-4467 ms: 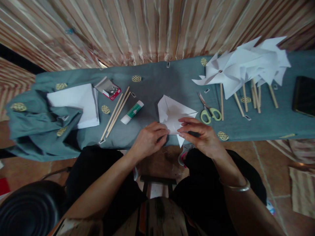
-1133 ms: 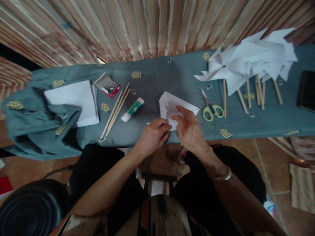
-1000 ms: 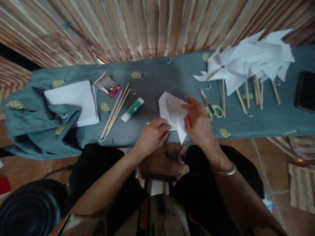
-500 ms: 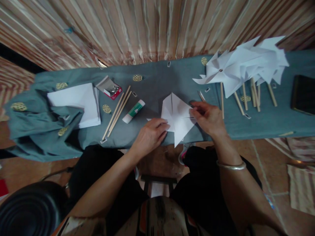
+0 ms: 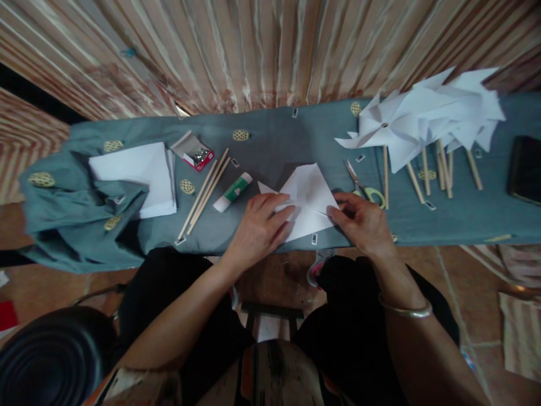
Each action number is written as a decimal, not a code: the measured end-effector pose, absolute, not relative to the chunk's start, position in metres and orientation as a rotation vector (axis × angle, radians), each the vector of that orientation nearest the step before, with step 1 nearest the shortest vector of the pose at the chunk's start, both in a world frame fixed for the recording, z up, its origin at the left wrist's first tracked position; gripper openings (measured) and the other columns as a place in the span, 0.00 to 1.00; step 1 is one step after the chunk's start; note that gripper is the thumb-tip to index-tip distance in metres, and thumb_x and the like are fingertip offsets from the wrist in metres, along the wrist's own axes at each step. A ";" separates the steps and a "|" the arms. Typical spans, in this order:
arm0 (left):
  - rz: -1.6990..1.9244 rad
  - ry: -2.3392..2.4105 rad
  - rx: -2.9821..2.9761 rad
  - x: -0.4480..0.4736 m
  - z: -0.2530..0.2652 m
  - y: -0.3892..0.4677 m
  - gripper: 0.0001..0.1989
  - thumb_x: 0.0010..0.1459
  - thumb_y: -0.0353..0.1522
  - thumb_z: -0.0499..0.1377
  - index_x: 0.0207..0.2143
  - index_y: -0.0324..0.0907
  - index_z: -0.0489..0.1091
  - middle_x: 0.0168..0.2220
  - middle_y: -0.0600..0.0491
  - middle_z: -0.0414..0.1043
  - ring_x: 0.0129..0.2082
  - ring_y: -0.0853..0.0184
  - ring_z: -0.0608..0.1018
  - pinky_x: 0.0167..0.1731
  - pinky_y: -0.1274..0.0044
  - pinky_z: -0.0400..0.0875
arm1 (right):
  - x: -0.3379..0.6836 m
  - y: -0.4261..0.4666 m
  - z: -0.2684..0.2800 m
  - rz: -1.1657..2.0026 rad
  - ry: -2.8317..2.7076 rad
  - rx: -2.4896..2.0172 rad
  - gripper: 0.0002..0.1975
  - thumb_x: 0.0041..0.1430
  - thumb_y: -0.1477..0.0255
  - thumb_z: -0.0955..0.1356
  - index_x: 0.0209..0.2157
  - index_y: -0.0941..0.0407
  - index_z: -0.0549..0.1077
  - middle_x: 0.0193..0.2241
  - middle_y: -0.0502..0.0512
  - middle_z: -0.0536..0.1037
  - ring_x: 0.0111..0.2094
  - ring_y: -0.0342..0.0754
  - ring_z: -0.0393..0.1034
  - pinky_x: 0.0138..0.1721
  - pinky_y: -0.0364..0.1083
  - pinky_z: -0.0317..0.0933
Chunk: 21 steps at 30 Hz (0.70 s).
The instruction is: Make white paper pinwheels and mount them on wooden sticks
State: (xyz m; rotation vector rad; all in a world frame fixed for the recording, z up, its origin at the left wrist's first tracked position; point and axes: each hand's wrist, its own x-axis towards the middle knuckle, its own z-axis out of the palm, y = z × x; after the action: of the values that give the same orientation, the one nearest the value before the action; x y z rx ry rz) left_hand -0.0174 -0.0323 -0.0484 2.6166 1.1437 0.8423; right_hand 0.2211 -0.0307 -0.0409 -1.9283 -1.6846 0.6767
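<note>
A white sheet of paper, cut and partly folded, lies near the front edge of the cloth-covered table. My left hand grips its left side, fingers curled over the folded part, with one pointed flap sticking out behind them. At the right corner, my right hand pinches the paper between thumb and fingers. Just beyond that hand are scissors with light green handles, partly hidden by it. A glue stick with a green label lies left of my left hand.
Several paper pinwheels on wooden sticks are piled at the right, near a dark phone-like object. Wooden sticks, an open box of metal pins and a paper stack lie left. A striped curtain hangs behind.
The paper has turned between my hands; its lower point no longer hangs toward me. My right hand has shifted slightly down, and more of the scissors shows.
</note>
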 end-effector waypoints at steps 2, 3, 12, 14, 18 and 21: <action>0.781 1.073 2.643 -0.011 -0.046 -0.040 0.13 0.63 0.35 0.56 0.47 0.39 0.70 0.48 0.45 0.73 0.47 0.58 0.71 0.46 0.65 0.67 | 0.220 -0.030 -0.042 0.654 -1.674 -1.956 0.18 0.53 0.64 0.67 0.44 0.57 0.77 0.26 0.53 0.80 0.26 0.48 0.74 0.31 0.47 0.65; 0.729 1.047 2.659 -0.009 -0.046 -0.043 0.13 0.63 0.36 0.56 0.46 0.39 0.70 0.46 0.46 0.73 0.46 0.59 0.71 0.44 0.66 0.67 | 0.219 -0.030 -0.041 0.642 -1.676 -1.967 0.18 0.53 0.63 0.67 0.44 0.57 0.77 0.26 0.53 0.80 0.26 0.48 0.74 0.31 0.47 0.65; 0.520 1.050 2.756 0.000 -0.048 -0.046 0.09 0.65 0.30 0.53 0.39 0.38 0.72 0.38 0.49 0.75 0.38 0.62 0.71 0.36 0.71 0.63 | 0.218 -0.034 -0.035 0.481 -1.720 -2.002 0.17 0.57 0.62 0.67 0.44 0.56 0.77 0.29 0.55 0.82 0.32 0.51 0.77 0.35 0.48 0.68; 0.519 1.036 2.768 -0.001 -0.049 -0.046 0.08 0.65 0.29 0.52 0.38 0.38 0.72 0.38 0.48 0.75 0.38 0.63 0.71 0.36 0.71 0.63 | 0.220 -0.035 -0.035 0.455 -1.747 -1.980 0.16 0.57 0.64 0.67 0.45 0.56 0.76 0.32 0.56 0.82 0.34 0.53 0.77 0.38 0.51 0.69; 0.582 1.019 2.748 -0.008 -0.049 -0.049 0.08 0.64 0.29 0.53 0.38 0.37 0.72 0.38 0.47 0.75 0.38 0.63 0.73 0.37 0.72 0.67 | 0.227 -0.038 -0.035 0.369 -1.873 -1.821 0.13 0.59 0.67 0.65 0.43 0.53 0.78 0.43 0.59 0.80 0.48 0.58 0.73 0.52 0.59 0.65; 0.639 1.019 2.728 -0.018 -0.049 -0.049 0.09 0.64 0.28 0.53 0.41 0.37 0.72 0.39 0.47 0.76 0.38 0.63 0.75 0.38 0.72 0.69 | 0.230 -0.043 -0.036 0.427 -1.951 -1.681 0.13 0.61 0.70 0.64 0.44 0.51 0.78 0.49 0.57 0.77 0.54 0.57 0.70 0.57 0.61 0.61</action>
State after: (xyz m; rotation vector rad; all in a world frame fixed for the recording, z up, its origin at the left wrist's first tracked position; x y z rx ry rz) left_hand -0.0179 -0.0493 -0.0488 2.7281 1.0195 0.6387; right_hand 0.2301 -0.0433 -0.0358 -1.6814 -1.9506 0.4274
